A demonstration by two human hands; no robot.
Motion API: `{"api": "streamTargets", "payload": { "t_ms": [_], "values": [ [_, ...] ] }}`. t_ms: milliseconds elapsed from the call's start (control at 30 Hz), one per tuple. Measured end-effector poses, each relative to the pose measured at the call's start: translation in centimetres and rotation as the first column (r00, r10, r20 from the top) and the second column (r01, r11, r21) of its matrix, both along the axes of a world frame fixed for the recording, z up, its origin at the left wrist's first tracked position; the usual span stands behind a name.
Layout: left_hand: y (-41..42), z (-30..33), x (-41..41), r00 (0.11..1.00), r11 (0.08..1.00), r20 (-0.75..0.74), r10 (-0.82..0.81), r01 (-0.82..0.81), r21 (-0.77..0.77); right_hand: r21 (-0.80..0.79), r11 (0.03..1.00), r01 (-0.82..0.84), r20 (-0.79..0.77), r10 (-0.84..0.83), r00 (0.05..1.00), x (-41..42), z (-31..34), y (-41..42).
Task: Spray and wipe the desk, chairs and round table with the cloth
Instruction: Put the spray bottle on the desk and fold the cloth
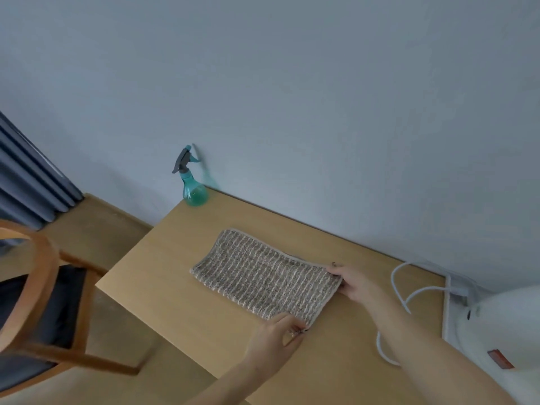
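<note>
Striped cloth (263,273) lies flat mid-bench (163,276). Left hand (274,336) grip pinches its near corner; right hand (355,283) grip pinches the right-side corner. Teal spray bottle (193,185) stands at bench's far corner against wall. Wooden chair (32,282) left.

Pale wall (292,83), dark curtain (26,176)

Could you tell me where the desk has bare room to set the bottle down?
Bare desk runs between the bottle at the wall and the cloth, and along the chair-side edge. The right end is crowded: left hand and right hand pinch the cloth's end, then the cable and a white appliance.
</note>
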State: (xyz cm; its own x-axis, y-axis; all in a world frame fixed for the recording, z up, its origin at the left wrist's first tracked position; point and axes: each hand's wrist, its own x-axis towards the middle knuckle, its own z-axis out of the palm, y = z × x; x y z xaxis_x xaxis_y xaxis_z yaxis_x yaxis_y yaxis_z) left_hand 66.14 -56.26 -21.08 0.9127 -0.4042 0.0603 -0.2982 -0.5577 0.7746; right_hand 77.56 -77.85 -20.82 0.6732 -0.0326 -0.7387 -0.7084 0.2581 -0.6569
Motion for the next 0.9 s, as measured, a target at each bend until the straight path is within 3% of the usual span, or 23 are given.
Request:
{"api": "streamTargets", "payload": {
  "t_ms": [200,400,533,900],
  "values": [
    [0.2,1.6,1.2,0.978,0.968,-0.176,0.109,-0.144,-0.205,-0.089,0.996,-0.004,0.052,0.009,0.999,1.7,2.1,0.2],
    [3.8,2.2,4.2,0.871,0.822,-0.391,0.296,-0.441,-0.360,-0.150,0.977,-0.149,0.057,0.160,0.986,5.2,5.5,3.5],
    [8.2,2.2,6.6,0.838,0.785,-0.417,0.351,-0.506,-0.358,-0.069,0.981,-0.183,0.052,0.187,0.981,8.0,7.0,7.1],
    [17.8,0.3,11.8,0.785,0.850,-0.487,0.383,-0.506,-0.148,-0.060,0.969,-0.239,-0.007,0.239,0.971,13.6,6.6,17.7]
  ]
}}
